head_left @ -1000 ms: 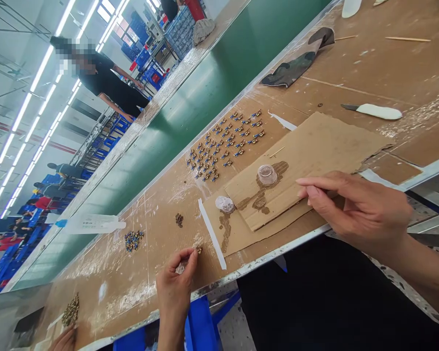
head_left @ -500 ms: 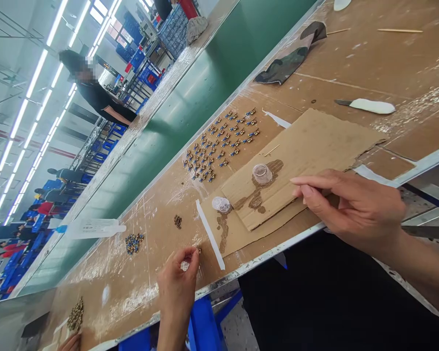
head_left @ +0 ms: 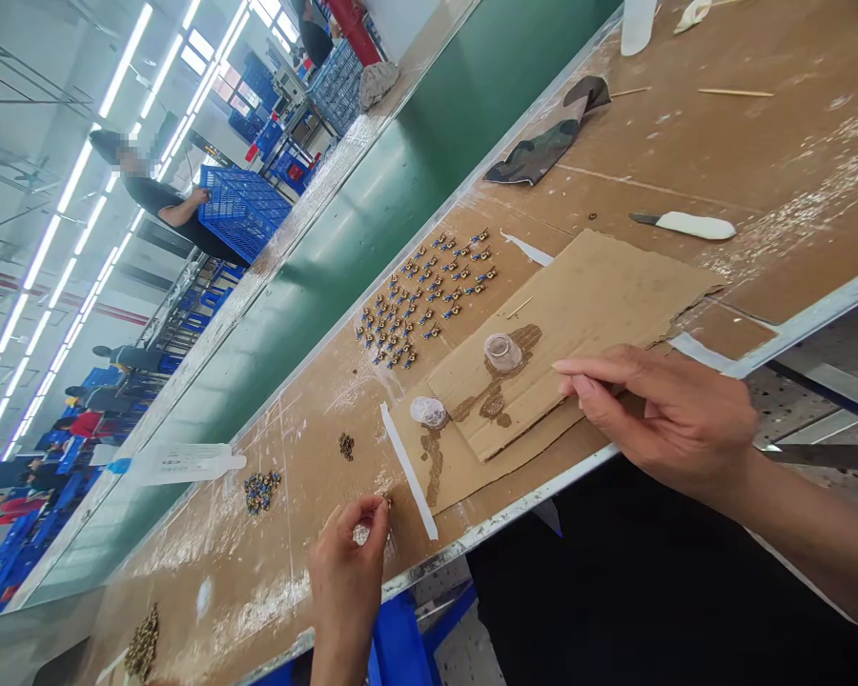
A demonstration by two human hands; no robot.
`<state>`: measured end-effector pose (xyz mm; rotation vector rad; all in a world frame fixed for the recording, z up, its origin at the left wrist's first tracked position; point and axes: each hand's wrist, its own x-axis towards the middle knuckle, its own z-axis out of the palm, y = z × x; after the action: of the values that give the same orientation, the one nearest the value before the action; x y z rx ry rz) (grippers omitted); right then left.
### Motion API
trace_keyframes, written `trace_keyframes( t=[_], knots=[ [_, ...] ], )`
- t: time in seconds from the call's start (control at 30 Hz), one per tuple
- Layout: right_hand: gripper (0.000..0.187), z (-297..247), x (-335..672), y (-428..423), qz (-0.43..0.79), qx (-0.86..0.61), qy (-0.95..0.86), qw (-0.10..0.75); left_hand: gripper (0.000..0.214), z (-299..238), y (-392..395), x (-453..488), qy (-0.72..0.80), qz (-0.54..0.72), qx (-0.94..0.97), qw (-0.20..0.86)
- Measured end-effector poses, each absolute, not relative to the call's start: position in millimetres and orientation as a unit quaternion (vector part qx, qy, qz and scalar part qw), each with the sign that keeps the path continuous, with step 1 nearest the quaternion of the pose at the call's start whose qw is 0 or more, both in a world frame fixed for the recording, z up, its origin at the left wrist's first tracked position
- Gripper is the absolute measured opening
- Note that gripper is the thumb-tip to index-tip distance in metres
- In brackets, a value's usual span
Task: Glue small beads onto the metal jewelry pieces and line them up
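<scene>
Since the earlier frames we see little shift in our hands: the left hand stays at the near edge of the workbench, its thumb and forefinger pinched on a small brass part, and the right hand still lies on the near edge of the cardboard sheet. Across the green belt, a person now holds a blue crate that was not there a second ago.

We make out the small brass part only as a dark speck at the fingertips of the left hand, just above the thumb; we cannot tell its shape. It sits right in the pinch, just left of the white strip.

Our right hand is half curled, forefinger stretched out flat along the cardboard sheet, and we cannot tell whether it holds anything. A clear cup stands just beyond that fingertip, beside a dark glue stain. A second clear cup sits at the sheet's left corner.

Farther up lie rows of blue-and-brass parts. Left of our pinch are a small brass heap and a blue-and-brass heap. A white-handled knife and a dark cloth lie well apart on the far side.
</scene>
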<state>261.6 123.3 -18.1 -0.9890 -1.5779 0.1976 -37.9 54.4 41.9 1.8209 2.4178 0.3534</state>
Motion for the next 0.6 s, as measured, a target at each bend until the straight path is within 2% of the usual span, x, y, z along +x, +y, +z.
trace_keyframes(
  t=[0.13, 0.27, 0.37, 0.6],
  knots=[
    [0.025, -11, 254, 111, 0.107, -0.382, -0.695, 0.599, 0.027, 38, 42, -34, 0.769, 0.18, 0.613, 0.018],
    [0.017, -9, 225, 92, 0.281, -0.272, -0.725, 0.567, 0.015, 27, 22, -15, 0.704, 0.305, 0.64, -0.033],
    [0.012, -15, 203, 82, 0.367, -0.217, -0.726, 0.54, 0.009, 17, 9, 2, 0.616, 0.394, 0.682, -0.022],
    [0.013, -17, 199, 77, 0.357, -0.152, -0.762, 0.518, 0.008, 7, -4, 24, 0.595, 0.406, 0.692, -0.047]
  ],
)
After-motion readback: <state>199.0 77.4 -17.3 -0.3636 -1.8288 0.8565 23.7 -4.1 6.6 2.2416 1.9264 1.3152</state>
